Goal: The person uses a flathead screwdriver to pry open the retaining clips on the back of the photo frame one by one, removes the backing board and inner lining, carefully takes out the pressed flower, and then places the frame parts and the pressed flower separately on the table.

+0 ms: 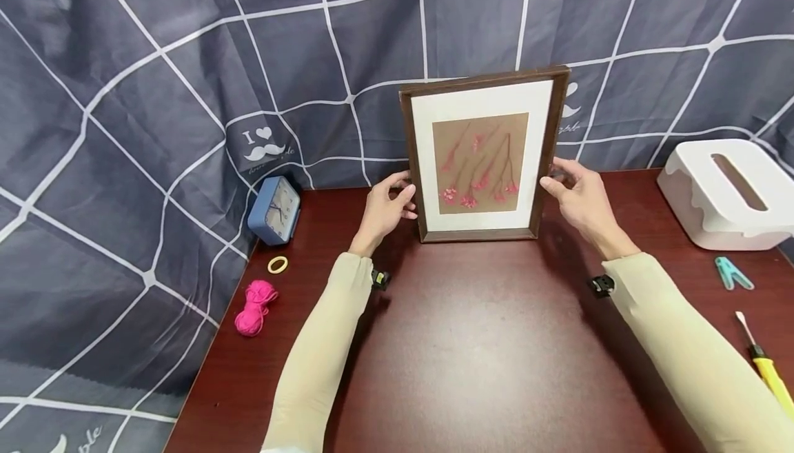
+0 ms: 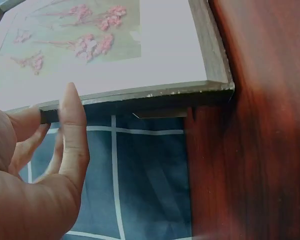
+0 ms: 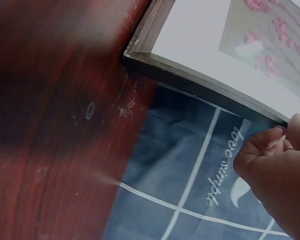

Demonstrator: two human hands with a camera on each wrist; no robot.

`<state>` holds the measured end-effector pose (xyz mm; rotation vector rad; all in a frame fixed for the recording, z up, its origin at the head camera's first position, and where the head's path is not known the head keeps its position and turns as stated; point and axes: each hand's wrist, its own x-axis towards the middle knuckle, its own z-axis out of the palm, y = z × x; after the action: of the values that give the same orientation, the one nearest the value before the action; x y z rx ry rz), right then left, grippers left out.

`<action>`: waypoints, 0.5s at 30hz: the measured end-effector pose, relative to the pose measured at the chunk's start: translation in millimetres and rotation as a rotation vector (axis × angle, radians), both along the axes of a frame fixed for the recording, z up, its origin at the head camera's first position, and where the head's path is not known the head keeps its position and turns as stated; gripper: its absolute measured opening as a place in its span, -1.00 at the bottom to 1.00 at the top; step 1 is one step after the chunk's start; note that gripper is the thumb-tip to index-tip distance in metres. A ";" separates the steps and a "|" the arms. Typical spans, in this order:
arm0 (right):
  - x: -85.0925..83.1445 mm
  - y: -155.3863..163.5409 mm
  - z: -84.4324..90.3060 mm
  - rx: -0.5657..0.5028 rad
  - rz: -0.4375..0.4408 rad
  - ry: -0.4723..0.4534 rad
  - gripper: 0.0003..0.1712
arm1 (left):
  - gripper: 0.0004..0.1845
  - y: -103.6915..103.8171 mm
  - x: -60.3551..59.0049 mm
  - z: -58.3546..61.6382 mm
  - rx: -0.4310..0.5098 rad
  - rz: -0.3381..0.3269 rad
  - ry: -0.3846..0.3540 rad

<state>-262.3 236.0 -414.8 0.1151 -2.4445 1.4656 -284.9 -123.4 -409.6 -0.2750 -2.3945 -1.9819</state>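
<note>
A picture frame (image 1: 482, 163) with a dark wooden border, white mat and pink pressed flowers stands upright at the back of the table, close to the cloth. My left hand (image 1: 383, 210) holds its left side, thumb toward the front edge and the other fingers at the side. On the opposite side, my right hand (image 1: 582, 199) grips the border with the thumb at the front and fingers curled partly behind it. In the left wrist view, the frame's lower corner (image 2: 217, 87) is right at the tabletop. The frame's back is hidden.
A blue alarm clock (image 1: 274, 210), yellow ring (image 1: 278, 258) and pink yarn (image 1: 256, 308) lie along the left. To the right are a white tissue box (image 1: 701, 198), a teal clip (image 1: 732, 274) and a yellow-handled screwdriver (image 1: 769, 370). Grey checked cloth (image 1: 298, 53) hangs behind the table (image 1: 484, 343).
</note>
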 end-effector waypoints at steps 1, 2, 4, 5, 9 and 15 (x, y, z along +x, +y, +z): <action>3.7 1.1 -0.5 -0.004 0.006 0.005 -0.41 | -0.57 -0.6 3.6 0.5 0.006 -0.001 -0.009; 7.6 2.1 -0.9 -0.007 0.013 0.007 -0.41 | -0.57 -1.3 7.5 1.3 0.018 -0.006 -0.022; 16.3 4.1 -1.3 -0.010 0.021 0.007 -0.42 | -0.56 -2.7 15.9 3.6 0.065 -0.018 -0.064; 21.0 4.7 -1.2 -0.011 0.024 0.008 -0.45 | -0.55 -3.6 20.2 5.0 0.098 -0.022 -0.091; 43.9 6.2 -1.4 0.029 0.030 0.026 -0.67 | -0.58 -4.2 39.4 12.1 0.266 -0.027 -0.225; 87.7 6.4 -5.4 0.115 0.010 -0.002 -0.79 | -0.86 -3.9 74.2 21.8 0.396 -0.009 -0.417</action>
<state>-174.6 242.4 -420.2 0.1501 -2.5328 1.3291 -210.7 -127.3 -387.7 0.1547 -2.1103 -2.6727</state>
